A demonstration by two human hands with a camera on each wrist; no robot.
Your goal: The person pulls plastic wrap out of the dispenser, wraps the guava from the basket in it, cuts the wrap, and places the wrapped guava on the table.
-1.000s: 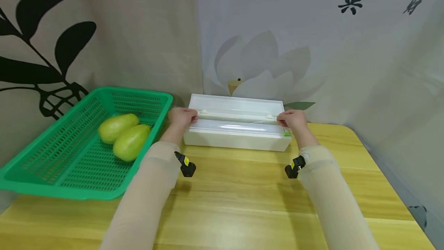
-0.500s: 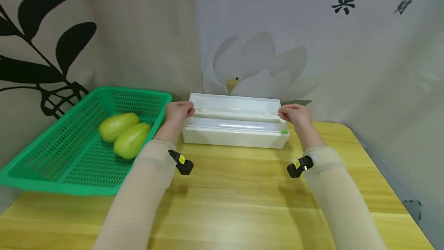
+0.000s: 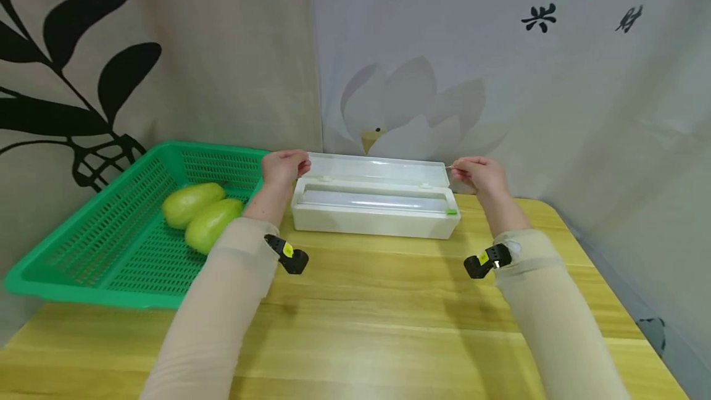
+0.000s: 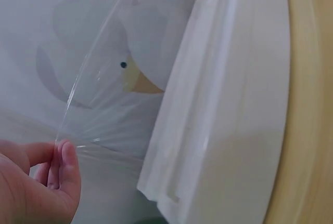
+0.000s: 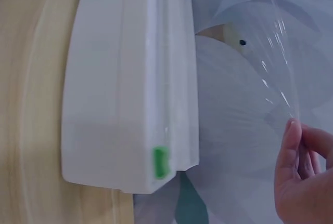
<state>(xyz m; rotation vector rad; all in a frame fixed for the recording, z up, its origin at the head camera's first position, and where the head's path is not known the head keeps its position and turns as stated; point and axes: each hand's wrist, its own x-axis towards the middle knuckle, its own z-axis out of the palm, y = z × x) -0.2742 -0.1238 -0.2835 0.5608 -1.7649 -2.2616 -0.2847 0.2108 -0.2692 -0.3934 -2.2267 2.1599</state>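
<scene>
A white plastic wrap dispenser (image 3: 372, 218) stands at the back of the table, its lid (image 3: 378, 170) tipped back against the wall. Inside lies a roll (image 3: 383, 201), and a green slider (image 3: 451, 211) sits at its right end. Clear plastic wrap (image 4: 104, 73) stretches up from the box between both hands. The left hand (image 3: 282, 166) pinches one corner between thumb and fingertips, above the box's left end. Beyond its right end, the right hand (image 3: 481, 175) pinches the other corner; the wrap's creased edge (image 5: 283, 52) runs taut from its fingertips in the right wrist view.
To the left, a green plastic basket (image 3: 100, 297) holds two yellow-green melon-like fruits (image 3: 191, 204). A printed cloth (image 3: 411, 29) hangs right behind the dispenser. The wooden table (image 3: 366, 313) extends in front, and a small black camera is strapped to each wrist.
Both hands have risen from the box's opening to the height of the raised lid, drawing the pinched wrap upward. The right hand has also shifted slightly outward.
</scene>
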